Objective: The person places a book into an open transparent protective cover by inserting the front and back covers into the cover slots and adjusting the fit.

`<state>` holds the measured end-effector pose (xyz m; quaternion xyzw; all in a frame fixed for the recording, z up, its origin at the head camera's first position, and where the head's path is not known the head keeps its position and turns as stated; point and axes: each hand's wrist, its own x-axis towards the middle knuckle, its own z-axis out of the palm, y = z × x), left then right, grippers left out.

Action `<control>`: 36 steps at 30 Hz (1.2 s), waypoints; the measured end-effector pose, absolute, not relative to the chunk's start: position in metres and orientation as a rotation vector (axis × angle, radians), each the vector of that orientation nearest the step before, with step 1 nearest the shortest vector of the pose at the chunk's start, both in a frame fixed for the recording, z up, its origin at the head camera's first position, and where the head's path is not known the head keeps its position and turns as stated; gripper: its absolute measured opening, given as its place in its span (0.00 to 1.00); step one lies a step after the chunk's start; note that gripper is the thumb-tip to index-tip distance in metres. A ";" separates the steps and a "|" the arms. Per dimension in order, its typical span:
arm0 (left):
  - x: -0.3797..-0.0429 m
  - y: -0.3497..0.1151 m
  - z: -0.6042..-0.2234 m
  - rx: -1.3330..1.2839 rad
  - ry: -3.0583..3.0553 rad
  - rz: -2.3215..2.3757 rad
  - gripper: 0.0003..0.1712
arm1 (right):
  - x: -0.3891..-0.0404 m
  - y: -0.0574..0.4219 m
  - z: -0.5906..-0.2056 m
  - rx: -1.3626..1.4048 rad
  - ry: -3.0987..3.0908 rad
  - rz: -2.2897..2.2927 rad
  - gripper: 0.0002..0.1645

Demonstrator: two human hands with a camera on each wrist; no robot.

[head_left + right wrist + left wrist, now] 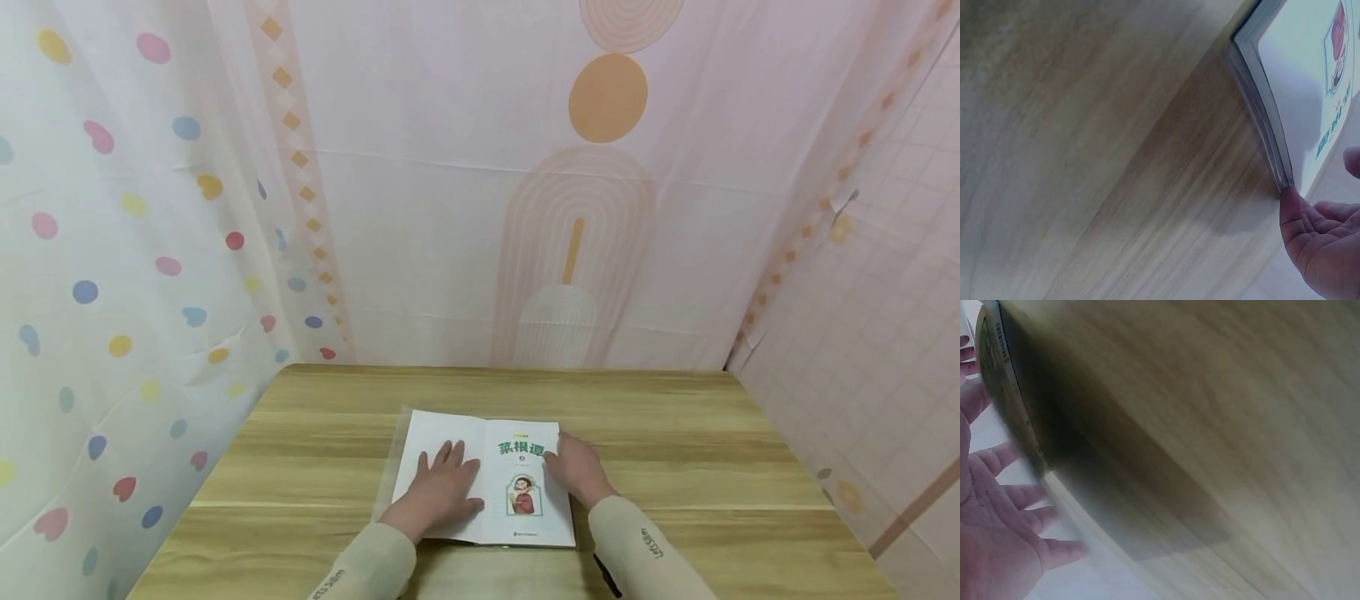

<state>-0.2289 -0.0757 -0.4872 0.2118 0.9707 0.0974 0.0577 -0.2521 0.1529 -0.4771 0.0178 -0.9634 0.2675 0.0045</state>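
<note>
An open book [527,525] lies on the table, its right-hand page showing green title characters and a picture of a figure in red. Across the blank left-hand page my left hand [441,490] rests with fingers spread. In the left wrist view, that hand [997,519] appears beside the book's cover edge [1013,381]. At the upper right edge of the book my right hand [579,467] holds on, thumb over the page. The right wrist view has this hand [1325,250] with curled fingers at the corner of the page block [1266,112].
The wood-grain table [697,450] extends on both sides of the book. A pale patterned curtain [420,250] hangs behind it, with a dotted curtain [150,333] at the left and a checked one [885,333] at the right.
</note>
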 end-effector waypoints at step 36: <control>-0.226 -0.077 -0.492 0.597 2.883 0.369 0.40 | -0.261 0.158 -0.483 -0.394 -2.683 1.734 0.35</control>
